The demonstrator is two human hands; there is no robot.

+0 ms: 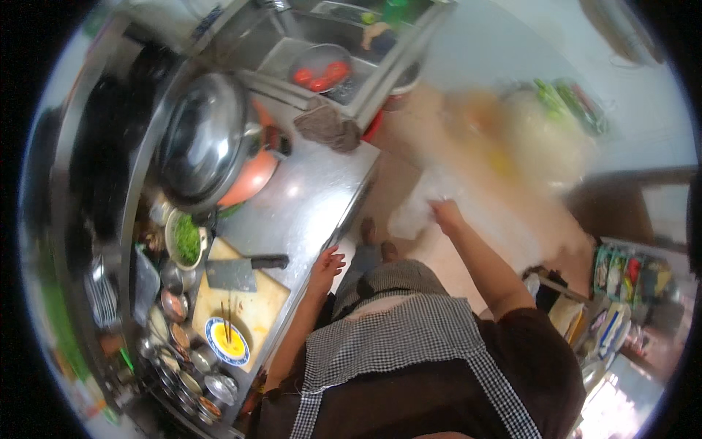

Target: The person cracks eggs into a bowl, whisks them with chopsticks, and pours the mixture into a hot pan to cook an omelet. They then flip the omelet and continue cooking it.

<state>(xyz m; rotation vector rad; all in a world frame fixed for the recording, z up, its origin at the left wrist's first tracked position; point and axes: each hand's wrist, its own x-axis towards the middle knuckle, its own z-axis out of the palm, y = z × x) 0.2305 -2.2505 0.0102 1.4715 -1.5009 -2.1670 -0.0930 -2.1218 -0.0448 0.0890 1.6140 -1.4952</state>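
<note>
My right hand (pixel 445 214) grips a translucent white plastic bag (pixel 414 211), which hangs over the floor and looks blurred. Beside the steel counter's edge, my left hand (pixel 327 268) is empty with its fingers apart. Left of it on the counter lies a wooden cutting board (pixel 269 307), bearing a cleaver (pixel 233 274) with a black handle. A blue-and-white bowl of yellow liquid (pixel 229 344) with chopsticks (pixel 226 321) in it also stands on the board. Chopped greens (pixel 188 238) fill a white colander (pixel 171 238) beyond the board.
An orange pot (pixel 255 178) with a large metal lid (pixel 200 142) stands on the counter (pixel 290 192). A grey cloth (pixel 326 127) lies near the sink (pixel 362 101), where tomatoes (pixel 320 77) sit in a bowl. Several seasoning bowls (pixel 189 384) line the counter. Bagged vegetables (pixel 578 107) are at upper right.
</note>
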